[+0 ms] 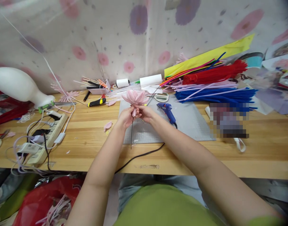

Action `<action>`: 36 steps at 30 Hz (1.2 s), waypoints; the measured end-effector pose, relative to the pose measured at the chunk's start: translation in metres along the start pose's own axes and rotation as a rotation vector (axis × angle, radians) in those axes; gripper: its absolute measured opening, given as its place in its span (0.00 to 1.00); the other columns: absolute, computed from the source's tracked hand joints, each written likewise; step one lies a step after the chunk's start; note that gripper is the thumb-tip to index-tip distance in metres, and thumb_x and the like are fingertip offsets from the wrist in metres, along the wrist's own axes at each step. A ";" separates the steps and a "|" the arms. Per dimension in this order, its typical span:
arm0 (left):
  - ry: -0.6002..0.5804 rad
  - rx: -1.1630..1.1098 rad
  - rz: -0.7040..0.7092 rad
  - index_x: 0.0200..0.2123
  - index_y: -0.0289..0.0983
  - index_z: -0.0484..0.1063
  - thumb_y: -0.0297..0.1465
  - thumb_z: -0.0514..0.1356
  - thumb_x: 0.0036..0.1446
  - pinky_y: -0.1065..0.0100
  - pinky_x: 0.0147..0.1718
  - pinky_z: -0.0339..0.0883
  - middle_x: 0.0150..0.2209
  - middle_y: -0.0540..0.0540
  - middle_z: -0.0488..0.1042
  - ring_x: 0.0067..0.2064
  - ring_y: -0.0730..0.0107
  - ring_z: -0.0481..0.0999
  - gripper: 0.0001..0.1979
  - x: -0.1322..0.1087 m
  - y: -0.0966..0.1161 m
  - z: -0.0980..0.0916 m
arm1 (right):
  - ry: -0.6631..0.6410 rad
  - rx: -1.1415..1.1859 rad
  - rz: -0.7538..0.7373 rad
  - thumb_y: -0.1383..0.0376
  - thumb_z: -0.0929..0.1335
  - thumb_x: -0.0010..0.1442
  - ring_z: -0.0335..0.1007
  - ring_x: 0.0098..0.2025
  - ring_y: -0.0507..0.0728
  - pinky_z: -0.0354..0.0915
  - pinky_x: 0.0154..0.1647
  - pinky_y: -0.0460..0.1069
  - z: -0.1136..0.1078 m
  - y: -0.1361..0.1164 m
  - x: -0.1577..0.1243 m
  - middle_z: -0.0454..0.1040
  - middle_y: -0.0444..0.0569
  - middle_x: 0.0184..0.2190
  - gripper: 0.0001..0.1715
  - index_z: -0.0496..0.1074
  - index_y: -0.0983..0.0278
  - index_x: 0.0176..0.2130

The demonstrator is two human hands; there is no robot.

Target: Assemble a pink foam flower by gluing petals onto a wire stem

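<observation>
A pink handmade flower [135, 97] with layered petals stands upright above the grey cutting mat [188, 125]. My left hand [127, 117] is closed around its base, and a thin dark stem [131, 135] runs down below the fingers. Against the same base, from the right, my right hand [144, 113] presses with its fingers closed. Just right of my hands a blue hot glue gun [167, 112] lies on the mat. Loose pink petals, one of them a petal [108, 126] to the left, rest on the wooden table.
Bundles of blue [212, 95] and red pipe cleaners [217, 72] lie at the back right. A yellow-black handled tool [96, 102] and scissors [163, 97] are behind the hands. A power strip [48, 138] with tangled cables and a white mannequin head [19, 86] occupy the left.
</observation>
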State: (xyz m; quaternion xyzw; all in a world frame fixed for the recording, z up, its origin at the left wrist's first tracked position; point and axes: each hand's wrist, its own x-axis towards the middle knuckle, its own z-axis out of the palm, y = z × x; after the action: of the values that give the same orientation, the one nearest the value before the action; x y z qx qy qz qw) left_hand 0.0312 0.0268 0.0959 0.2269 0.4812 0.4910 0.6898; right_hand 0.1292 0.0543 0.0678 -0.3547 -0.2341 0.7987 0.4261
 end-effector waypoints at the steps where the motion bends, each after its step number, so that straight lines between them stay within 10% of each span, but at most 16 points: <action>1: -0.028 0.015 -0.010 0.29 0.32 0.66 0.24 0.48 0.64 0.77 0.24 0.69 0.18 0.52 0.68 0.18 0.83 0.66 0.13 0.000 0.002 0.001 | 0.009 -0.024 -0.004 0.69 0.68 0.56 0.57 0.16 0.44 0.50 0.16 0.40 -0.001 -0.002 0.001 0.63 0.37 0.13 0.07 0.69 0.66 0.26; 10: 0.001 -0.015 0.002 0.24 0.36 0.55 0.31 0.49 0.65 0.82 0.10 0.35 0.14 0.61 0.45 0.11 0.87 0.43 0.15 0.002 0.011 0.002 | -0.048 -0.190 -0.067 0.62 0.69 0.56 0.67 0.27 0.49 0.65 0.32 0.45 0.006 -0.008 -0.008 0.72 0.42 0.25 0.08 0.70 0.64 0.29; 17: 0.064 -0.037 0.059 0.25 0.36 0.56 0.27 0.45 0.65 0.82 0.10 0.33 0.14 0.61 0.44 0.11 0.86 0.43 0.14 -0.002 0.022 -0.017 | 0.069 -0.602 -0.212 0.68 0.68 0.56 0.67 0.30 0.48 0.64 0.35 0.45 -0.025 -0.026 -0.018 0.75 0.47 0.33 0.05 0.71 0.65 0.36; 23: 0.071 -0.163 0.068 0.27 0.35 0.60 0.28 0.43 0.66 0.82 0.09 0.35 0.15 0.60 0.43 0.12 0.85 0.44 0.15 -0.005 0.029 -0.027 | 0.098 -1.407 -0.386 0.67 0.67 0.55 0.71 0.37 0.54 0.64 0.40 0.49 -0.061 -0.018 -0.026 0.77 0.51 0.37 0.09 0.73 0.65 0.38; 31: 0.070 -0.059 0.017 0.27 0.34 0.60 0.27 0.42 0.66 0.80 0.17 0.60 0.18 0.53 0.62 0.18 0.83 0.64 0.16 -0.008 0.034 -0.034 | 0.026 -2.016 -0.683 0.69 0.66 0.51 0.66 0.48 0.63 0.58 0.47 0.53 -0.075 0.007 -0.048 0.73 0.58 0.45 0.23 0.68 0.68 0.48; 36: -0.008 0.080 -0.045 0.25 0.35 0.60 0.29 0.47 0.64 0.82 0.11 0.42 0.16 0.57 0.53 0.13 0.85 0.48 0.14 -0.006 0.036 -0.033 | 0.011 -2.063 -0.728 0.70 0.62 0.56 0.67 0.46 0.62 0.57 0.46 0.53 -0.075 0.014 -0.041 0.74 0.59 0.42 0.17 0.68 0.68 0.46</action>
State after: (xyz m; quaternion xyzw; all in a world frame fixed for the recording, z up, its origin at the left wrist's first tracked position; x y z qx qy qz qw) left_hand -0.0149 0.0313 0.1119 0.2455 0.5027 0.4547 0.6930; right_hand 0.1956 0.0174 0.0256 -0.4542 -0.8795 0.0431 0.1355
